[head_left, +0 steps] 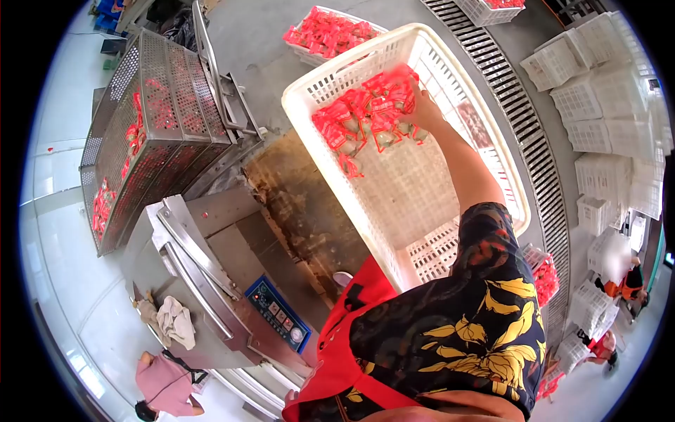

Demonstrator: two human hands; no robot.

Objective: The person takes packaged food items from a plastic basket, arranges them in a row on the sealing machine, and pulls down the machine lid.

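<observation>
My right hand [424,111] reaches down into a large white plastic crate [337,190], with its fingers on a blurred red-printed packet [401,76]. The fingers look closed round that packet, though motion smears them. Several more red-printed packets [351,116], see-through with pale greenish contents, lie together at the crate's far end. Bare crate floor shows on the near side of them. Of my left hand only a small patch of skin [290,397] seems to show at the bottom edge, beside the steel machine; its fingers are hidden.
A steel machine with a blue control panel [278,313] and a cloth [176,322] stands at left. Behind it is a perforated metal bin [176,105] holding red packets. A filled basket [330,35], a floor drain grate [520,98] and stacked white crates [598,98] surround me. Other people work farther off.
</observation>
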